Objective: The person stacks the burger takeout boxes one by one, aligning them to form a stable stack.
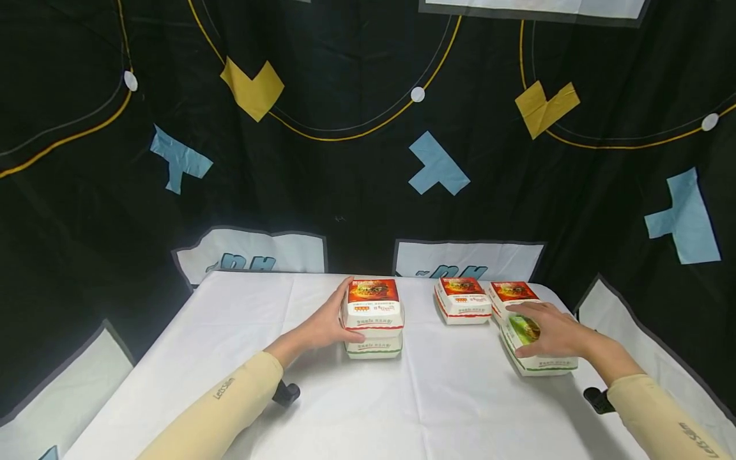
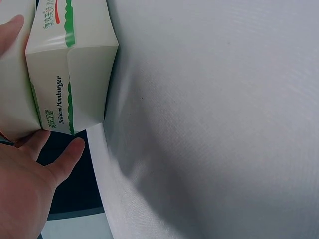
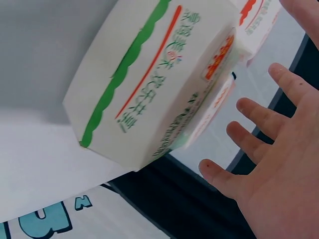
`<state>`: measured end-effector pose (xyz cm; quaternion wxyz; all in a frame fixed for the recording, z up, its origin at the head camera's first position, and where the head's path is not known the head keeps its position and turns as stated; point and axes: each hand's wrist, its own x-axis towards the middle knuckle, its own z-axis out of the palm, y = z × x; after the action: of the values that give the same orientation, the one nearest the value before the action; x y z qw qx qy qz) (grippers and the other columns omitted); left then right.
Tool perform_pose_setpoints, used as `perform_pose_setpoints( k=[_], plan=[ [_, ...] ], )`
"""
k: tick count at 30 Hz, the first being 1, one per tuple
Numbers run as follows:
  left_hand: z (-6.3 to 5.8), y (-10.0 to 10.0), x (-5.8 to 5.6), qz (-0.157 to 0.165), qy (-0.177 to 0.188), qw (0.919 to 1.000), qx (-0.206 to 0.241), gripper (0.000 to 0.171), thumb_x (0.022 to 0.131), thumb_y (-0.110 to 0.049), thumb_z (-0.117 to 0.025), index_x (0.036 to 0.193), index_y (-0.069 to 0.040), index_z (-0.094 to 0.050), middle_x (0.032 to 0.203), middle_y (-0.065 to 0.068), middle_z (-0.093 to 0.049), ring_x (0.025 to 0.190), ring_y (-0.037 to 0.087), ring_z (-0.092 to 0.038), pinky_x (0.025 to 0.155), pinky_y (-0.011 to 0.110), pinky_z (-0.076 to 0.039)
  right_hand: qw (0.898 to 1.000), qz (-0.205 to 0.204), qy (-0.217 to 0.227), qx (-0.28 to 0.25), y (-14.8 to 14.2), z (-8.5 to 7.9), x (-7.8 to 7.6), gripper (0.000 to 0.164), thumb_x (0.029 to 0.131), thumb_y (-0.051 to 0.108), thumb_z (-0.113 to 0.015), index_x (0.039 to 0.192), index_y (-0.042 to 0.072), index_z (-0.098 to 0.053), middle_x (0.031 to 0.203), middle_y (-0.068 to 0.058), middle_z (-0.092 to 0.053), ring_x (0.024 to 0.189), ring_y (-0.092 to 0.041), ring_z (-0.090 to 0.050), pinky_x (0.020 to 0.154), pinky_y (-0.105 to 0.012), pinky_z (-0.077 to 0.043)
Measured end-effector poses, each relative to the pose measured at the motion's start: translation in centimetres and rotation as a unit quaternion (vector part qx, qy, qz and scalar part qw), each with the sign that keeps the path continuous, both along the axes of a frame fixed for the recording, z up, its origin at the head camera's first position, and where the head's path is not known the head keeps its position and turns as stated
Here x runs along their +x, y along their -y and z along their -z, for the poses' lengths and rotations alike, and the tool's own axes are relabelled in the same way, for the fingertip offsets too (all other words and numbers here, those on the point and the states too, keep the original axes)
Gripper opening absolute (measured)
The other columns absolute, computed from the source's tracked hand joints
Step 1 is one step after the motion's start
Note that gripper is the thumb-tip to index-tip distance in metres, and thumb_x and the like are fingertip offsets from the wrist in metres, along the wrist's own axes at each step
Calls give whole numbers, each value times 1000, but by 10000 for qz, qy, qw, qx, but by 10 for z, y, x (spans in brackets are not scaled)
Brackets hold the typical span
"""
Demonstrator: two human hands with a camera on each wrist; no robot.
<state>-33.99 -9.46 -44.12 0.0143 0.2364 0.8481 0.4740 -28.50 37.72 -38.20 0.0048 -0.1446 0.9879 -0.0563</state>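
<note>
Red-topped white cardboard burger box (image 1: pixel 374 313) sitting on green-trimmed white cardboard box (image 1: pixel 374 347), far half of white-clothed table (image 1: pixel 368 409); left hand (image 1: pixel 329 321) gripping upper one. Right hand (image 1: pixel 551 329) hovering wide-spread at green-topped white cardboard box (image 1: pixel 540 364); two red-topped boxes (image 1: pixel 462 301) standing beyond.

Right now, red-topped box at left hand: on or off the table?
Off the table: in the head view, a green-trimmed box shows beneath the red-topped box.

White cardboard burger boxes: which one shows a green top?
The green-topped white cardboard burger box, at the person's right hand; the three other visible tops are red, and the left stack's lower box has its top covered.
</note>
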Motion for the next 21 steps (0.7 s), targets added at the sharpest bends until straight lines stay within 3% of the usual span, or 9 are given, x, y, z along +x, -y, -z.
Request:
perform_pose_setpoints(
  k=[4, 12, 17, 21],
  plan=[
    [6, 1, -5, -46, -8, 10000, 1, 124, 54, -48, -86, 146, -37, -3, 144, -11, -26, 132, 13, -26, 105, 52, -28, 9999, 46, 155, -14, -5, 4, -2, 93, 63, 63, -71, 140, 22, -40, 139, -16, -39, 119, -38, -33, 83, -67, -38],
    [-30, -2, 21, -24, 295, 9996, 20, 120, 62, -28, -86, 149, -25, -4, 146, 2, -26, 134, 23, -26, 105, 55, -26, 9995, 6, 326, -44, -13, 9, -3, 95, 62, 64, -71, 141, 22, -38, 142, -20, -33, 123, -42, -28, 84, -70, -35],
    [-30, -2, 22, 54, 293, 9995, -85, 119, 64, -30, -85, 149, -25, -2, 147, 1, -25, 134, 22, -26, 106, 53, -27, 9987, 12, 478, -151, -13, 12, 0, 96, 62, 60, -73, 141, 20, -38, 142, -22, -32, 122, -43, -27, 83, -69, -37],
    [-22, -2, 17, 69, 263, 9996, -11, 120, 63, -29, -85, 149, -26, -2, 147, 1, -24, 135, 21, -25, 106, 53, -26, 9986, -23, 493, -205, -14, 17, 2, 97, 62, 58, -74, 142, 18, -36, 141, -22, -33, 122, -43, -27, 84, -68, -37]
  ],
)
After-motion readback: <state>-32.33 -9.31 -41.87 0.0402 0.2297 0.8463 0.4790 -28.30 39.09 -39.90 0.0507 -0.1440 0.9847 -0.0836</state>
